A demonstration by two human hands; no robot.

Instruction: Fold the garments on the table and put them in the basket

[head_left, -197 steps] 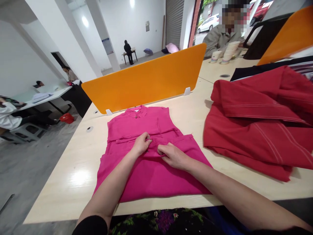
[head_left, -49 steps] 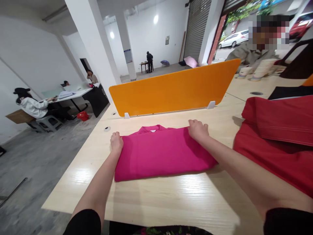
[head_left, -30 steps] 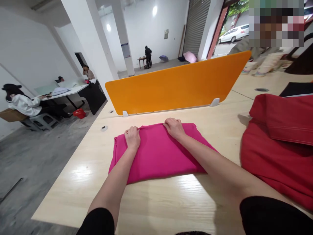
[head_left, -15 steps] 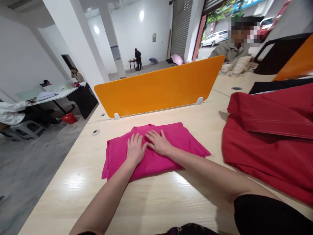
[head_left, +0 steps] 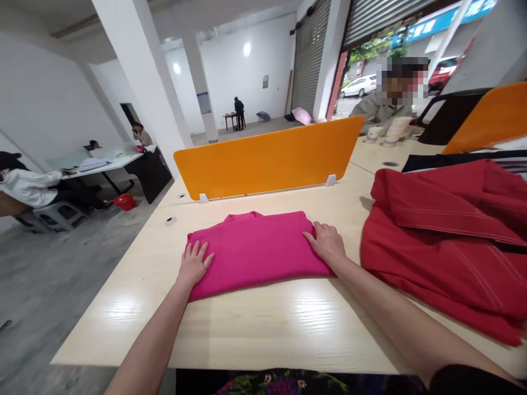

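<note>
Head view: the left hand [head_left: 193, 264] and right hand [head_left: 327, 242] lie flat, fingers spread (gripping nothing), pressing opposite ends of the folded pink garment [head_left: 255, 248] to keep it flat on the table [head_left: 263, 323], left of the red garment [head_left: 448, 236].

We see everything through one head-worn camera, looking forward and down across the wooden table [head_left: 263, 323]. Our left hand [head_left: 193, 264] and right hand [head_left: 328, 243] sit near, mid-frame; beyond them stands the orange divider [head_left: 267, 159], with the room well beyond.
</note>
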